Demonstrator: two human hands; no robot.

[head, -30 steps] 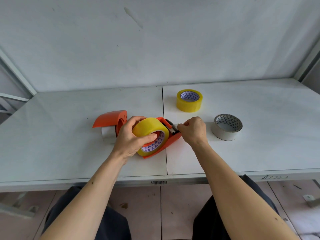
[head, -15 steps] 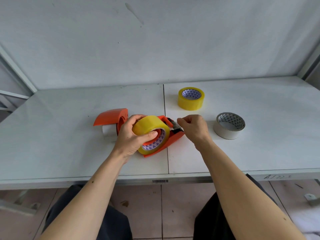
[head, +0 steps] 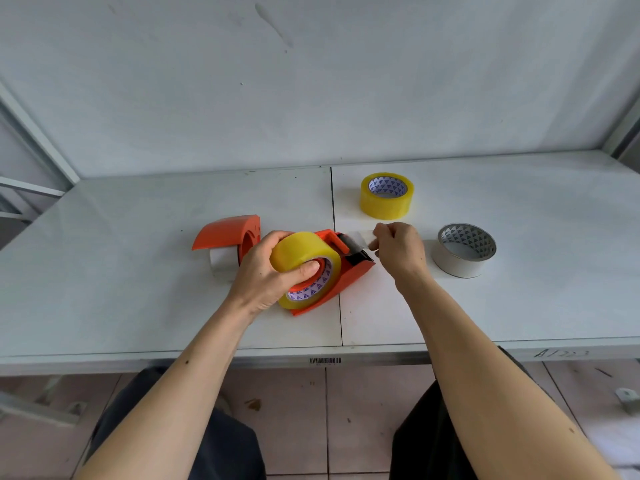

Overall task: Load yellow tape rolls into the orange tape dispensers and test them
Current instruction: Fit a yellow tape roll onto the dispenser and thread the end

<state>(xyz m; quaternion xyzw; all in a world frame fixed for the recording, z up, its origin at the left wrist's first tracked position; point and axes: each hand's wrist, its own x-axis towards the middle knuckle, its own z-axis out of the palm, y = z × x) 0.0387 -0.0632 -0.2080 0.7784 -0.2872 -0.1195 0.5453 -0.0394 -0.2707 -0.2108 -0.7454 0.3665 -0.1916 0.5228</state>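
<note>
Since the earlier pictures the right hand (head: pixel 398 251) has drawn away from the dispenser's cutter, and a short strip of clear tape (head: pixel 360 238) now stretches between the two.

From the head camera, the left hand (head: pixel 266 271) is closed around a yellow tape roll (head: pixel 304 254) seated in an orange dispenser (head: pixel 349 275), thumb pressed on the roll's near face by the core, fingers wrapped over the top. The dispenser lies tilted on the white table (head: pixel 138 271), its cutter end pointing toward the right hand. That hand is pinched shut on the free end of the strip, just beside the cutter.

Behind the left hand, touching its knuckles or nearly so, stands a second orange dispenser (head: pixel 228 232) with a white roll (head: pixel 221 261) under it. Beyond the right hand a spare yellow roll (head: pixel 387 195) lies flat. To the outside of the right hand, near the wrist, sits a white roll with a patterned core (head: pixel 464 251). A barcode label (head: pixel 325 361) is stuck to the table's front edge.
</note>
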